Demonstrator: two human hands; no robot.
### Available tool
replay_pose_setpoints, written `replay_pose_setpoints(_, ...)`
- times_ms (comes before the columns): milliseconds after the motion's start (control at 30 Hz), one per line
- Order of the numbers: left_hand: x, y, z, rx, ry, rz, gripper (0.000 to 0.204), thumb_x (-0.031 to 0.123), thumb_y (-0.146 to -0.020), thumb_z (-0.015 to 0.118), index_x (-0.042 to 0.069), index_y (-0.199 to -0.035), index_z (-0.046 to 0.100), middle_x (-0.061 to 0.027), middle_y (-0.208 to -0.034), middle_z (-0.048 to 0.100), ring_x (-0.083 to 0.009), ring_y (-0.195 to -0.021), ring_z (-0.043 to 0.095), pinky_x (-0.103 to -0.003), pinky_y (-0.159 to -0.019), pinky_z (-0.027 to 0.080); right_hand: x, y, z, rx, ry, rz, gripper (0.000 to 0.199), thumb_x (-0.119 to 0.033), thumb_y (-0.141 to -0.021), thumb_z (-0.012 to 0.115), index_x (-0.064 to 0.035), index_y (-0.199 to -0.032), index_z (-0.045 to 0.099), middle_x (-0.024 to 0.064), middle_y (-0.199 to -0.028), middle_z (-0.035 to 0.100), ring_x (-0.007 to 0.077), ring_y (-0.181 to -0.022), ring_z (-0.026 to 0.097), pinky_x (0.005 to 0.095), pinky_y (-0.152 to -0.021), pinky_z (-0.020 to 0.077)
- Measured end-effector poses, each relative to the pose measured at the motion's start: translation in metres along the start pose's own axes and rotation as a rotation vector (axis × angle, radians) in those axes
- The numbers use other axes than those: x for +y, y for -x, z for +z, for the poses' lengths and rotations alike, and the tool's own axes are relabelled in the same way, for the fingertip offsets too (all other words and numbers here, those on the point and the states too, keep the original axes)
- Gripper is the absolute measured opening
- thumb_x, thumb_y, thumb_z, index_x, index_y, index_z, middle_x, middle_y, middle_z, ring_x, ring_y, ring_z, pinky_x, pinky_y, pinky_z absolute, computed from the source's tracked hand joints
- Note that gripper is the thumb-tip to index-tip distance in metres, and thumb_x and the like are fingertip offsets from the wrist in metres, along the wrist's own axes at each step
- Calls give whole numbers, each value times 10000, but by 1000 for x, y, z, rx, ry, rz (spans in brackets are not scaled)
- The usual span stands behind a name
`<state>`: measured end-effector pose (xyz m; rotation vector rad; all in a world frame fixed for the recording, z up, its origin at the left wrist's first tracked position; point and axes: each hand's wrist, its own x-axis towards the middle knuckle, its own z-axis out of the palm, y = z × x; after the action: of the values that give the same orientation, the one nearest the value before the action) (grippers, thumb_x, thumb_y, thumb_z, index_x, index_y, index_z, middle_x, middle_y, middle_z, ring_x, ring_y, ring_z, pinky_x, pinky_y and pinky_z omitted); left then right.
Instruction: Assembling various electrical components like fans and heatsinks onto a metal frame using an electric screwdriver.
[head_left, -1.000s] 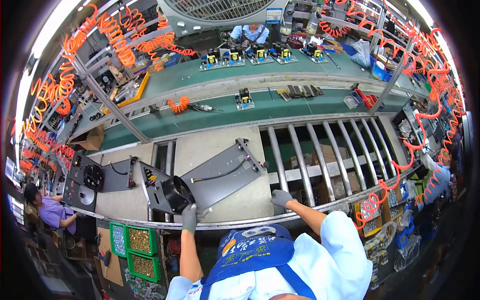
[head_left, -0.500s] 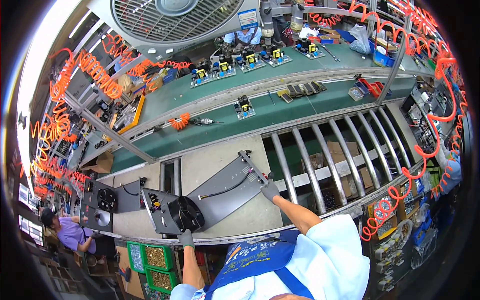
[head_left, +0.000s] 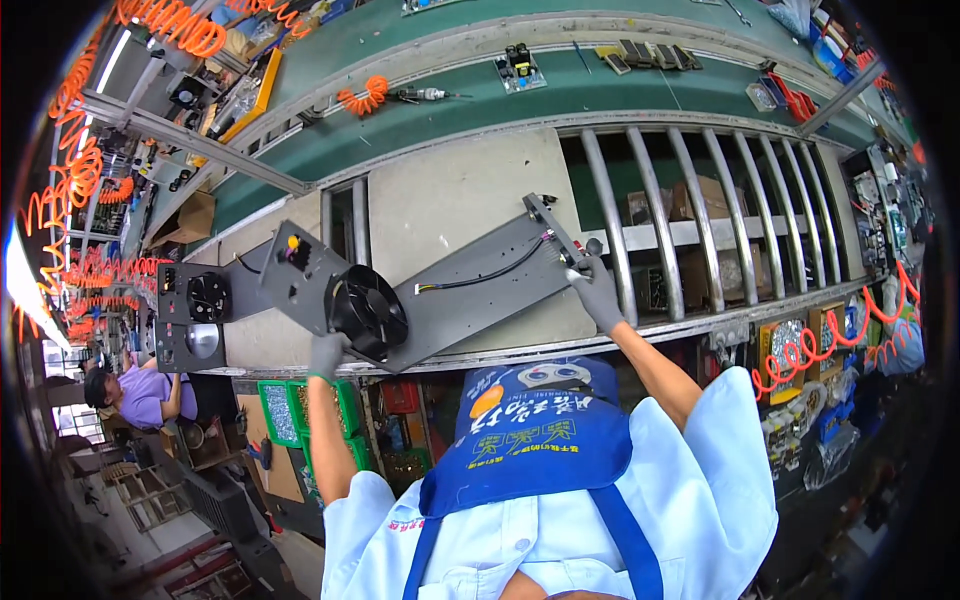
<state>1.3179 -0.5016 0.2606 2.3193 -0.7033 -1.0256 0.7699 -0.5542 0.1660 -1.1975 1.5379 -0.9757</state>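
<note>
A dark grey sheet-metal chassis lies slantwise before me, with an upright panel at each end. In its left panel sits a round black fan. A black cable with a pale plug runs along the base. My left hand, in a grey glove, is closed on the near lower edge of the fan panel; its fingertips are partly hidden. At the right end panel, my gloved right hand grips the near corner, beside a small dark knob.
Beneath the chassis is a pale board; metal rollers continue rightward. A second fan chassis stands left, near a person in purple. Beyond, a green bench holds a power screwdriver and circuit board. Green bins sit below left.
My view has tipped downward, so the benches sit higher in the picture. The chassis's fan end has swung away from the near rail and tilted, with both hands still on it.
</note>
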Motion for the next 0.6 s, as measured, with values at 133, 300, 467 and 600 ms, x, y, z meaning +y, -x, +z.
replay_pose_setpoints(133, 65, -50, -47, -299, -442, 127, 231, 269, -751, 571, 65, -683, 656, -72, -595, 568, -204, -469, 546, -368, -439, 437, 11, 46, -13, 34, -598, 196, 284, -186, -865, 612, -4, -1083, 598, 140, -1026, 652, 232, -981, 637, 339, -846, 496)
replay_pose_setpoints(300, 133, -111, -22, -321, -656, 173, 221, 311, -787, 514, 110, -698, 541, -51, -634, 529, -189, -534, 519, -339, -503, 499, 48, 87, 31, -139, 595, 143, 496, -278, -836, 602, 13, -1234, 557, 236, -1208, 604, 360, -1137, 585, 448, -960, 461)
replay_pose_setpoints(467, 174, -145, 21, -523, -606, 116, 208, 319, -791, 502, 120, -739, 525, -40, -663, 492, -186, -528, 515, -345, -490, 497, 63, 119, 69, -461, 1019, 294, 811, -452, -842, 615, -13, -1460, 326, 183, -1538, 302, 330, -1422, 288, 517, -1142, 239)
replay_pose_setpoints(600, 183, -150, 41, -540, -662, 58, 188, 337, -739, 562, 152, -742, 523, -33, -689, 496, -204, -541, 557, -365, -517, 559, 64, 126, 56, -449, 1144, 290, 868, -497, -824, 625, -40, -1486, 299, 136, -1557, 285, 311, -1440, 258, 570, -1136, 218)
